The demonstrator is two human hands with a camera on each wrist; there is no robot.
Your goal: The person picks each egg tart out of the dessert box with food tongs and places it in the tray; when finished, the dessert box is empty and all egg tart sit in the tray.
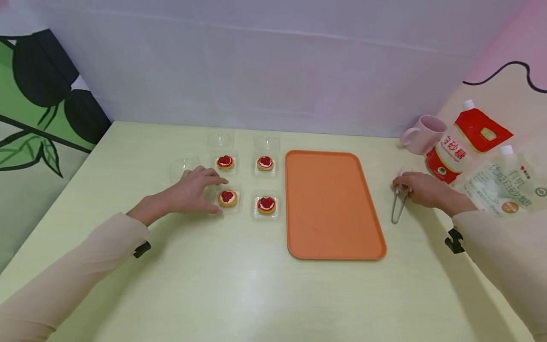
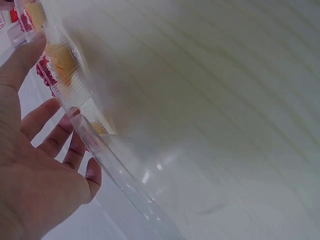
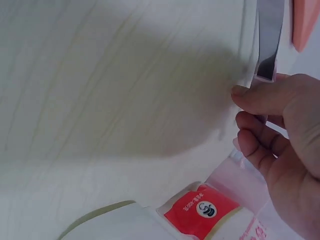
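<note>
My left hand (image 1: 192,190) reaches over the table at the front left tart (image 1: 227,198), thumb and fingers spread either side of its clear plastic box (image 1: 236,209). In the left wrist view the fingers lie loosely bent along the box edge. Three more red-topped tarts sit in clear boxes: one behind (image 1: 225,162), one at the back right (image 1: 265,163) and one at the front right (image 1: 266,204). My right hand (image 1: 420,187) pinches metal tongs (image 1: 395,213) between thumb and fingers, their rounded end pointing towards me.
An orange tray (image 1: 333,204) lies between the boxes and the tongs. Raised clear lids (image 1: 220,141) stand behind the boxes. At the right are a pink mug (image 1: 427,134), a red sugar bag (image 1: 453,149) and a pale spouted pouch (image 1: 504,183). A fabric-covered wall (image 1: 265,71) bounds the back.
</note>
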